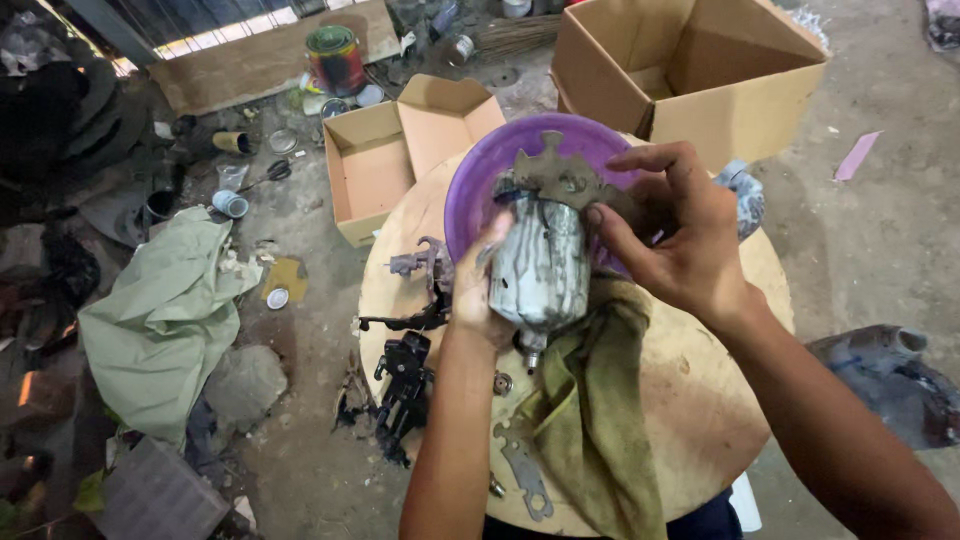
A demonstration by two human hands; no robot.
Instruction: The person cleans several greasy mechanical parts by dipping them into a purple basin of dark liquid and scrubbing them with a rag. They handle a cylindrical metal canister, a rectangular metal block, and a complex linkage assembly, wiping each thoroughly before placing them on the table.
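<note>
Green rag [595, 420] under left hand [478, 290] gripping paint-streaked cup [543, 262]; right hand [675, 235] steadying.

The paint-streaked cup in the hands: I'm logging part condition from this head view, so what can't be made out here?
- Paint-streaked cup: its left side is covered by the left hand.
- Flat metal wrench: its right end sits under the right hand fingers.
- Purple bowl: its contents are blocked by the cup.
- Olive rag: the bottom edge cuts it off.
- Dark parts: too small to identify.
</note>
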